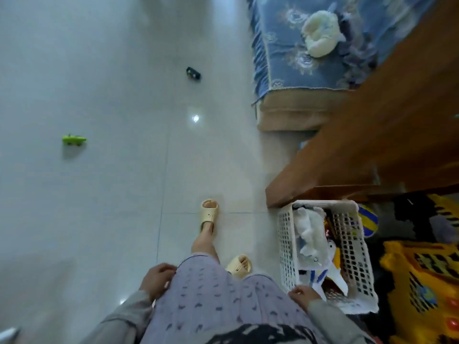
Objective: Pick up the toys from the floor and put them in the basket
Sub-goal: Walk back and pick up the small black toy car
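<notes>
Head cam: both hands (159, 276) (301, 294) empty, loosely curled; basket (285, 234) contents blurry, indistinct.

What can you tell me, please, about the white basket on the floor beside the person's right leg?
The white basket is a rectangular crate that looks like plastic, its walls pierced by a grid of small holes. It stands upright on the pale tiled floor, open at the top, close beside a wooden furniture corner. It already holds toys: a fluffy white plush, something white with blue stripes, and yellow bits that are hard to identify. The right hand hovers at its near corner; contact is unclear.
</notes>
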Demonstrator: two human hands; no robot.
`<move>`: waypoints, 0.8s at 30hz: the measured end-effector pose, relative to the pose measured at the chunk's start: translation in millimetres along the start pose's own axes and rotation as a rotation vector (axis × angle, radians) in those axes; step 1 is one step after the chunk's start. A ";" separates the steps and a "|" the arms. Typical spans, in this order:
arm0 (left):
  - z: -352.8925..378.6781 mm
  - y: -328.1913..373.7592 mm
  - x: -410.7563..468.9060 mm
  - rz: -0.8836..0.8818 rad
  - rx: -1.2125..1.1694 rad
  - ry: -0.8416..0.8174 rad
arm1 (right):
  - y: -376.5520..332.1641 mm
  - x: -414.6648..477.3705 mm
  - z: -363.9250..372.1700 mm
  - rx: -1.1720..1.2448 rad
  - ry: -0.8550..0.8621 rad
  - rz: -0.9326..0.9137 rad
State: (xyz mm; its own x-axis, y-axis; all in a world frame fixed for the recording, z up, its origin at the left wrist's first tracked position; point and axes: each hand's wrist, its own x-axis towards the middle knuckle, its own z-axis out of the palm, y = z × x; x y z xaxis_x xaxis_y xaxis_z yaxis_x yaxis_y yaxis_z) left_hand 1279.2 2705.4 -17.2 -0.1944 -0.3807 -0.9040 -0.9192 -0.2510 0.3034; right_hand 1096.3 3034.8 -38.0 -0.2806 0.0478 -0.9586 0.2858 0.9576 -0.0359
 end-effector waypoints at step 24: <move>-174.5 184.9 91.2 0.060 -0.222 0.018 | -300.6 14.1 -38.0 0.187 0.105 -0.148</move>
State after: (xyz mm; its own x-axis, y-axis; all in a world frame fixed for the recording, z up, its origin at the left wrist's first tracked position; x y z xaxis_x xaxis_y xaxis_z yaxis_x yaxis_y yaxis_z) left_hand 1151.3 2469.0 9.0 -0.2380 -0.4160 -0.8776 -0.8080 -0.4166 0.4166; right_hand 971.7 2758.4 -30.0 -0.4229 -0.0498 -0.9048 0.3962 0.8879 -0.2340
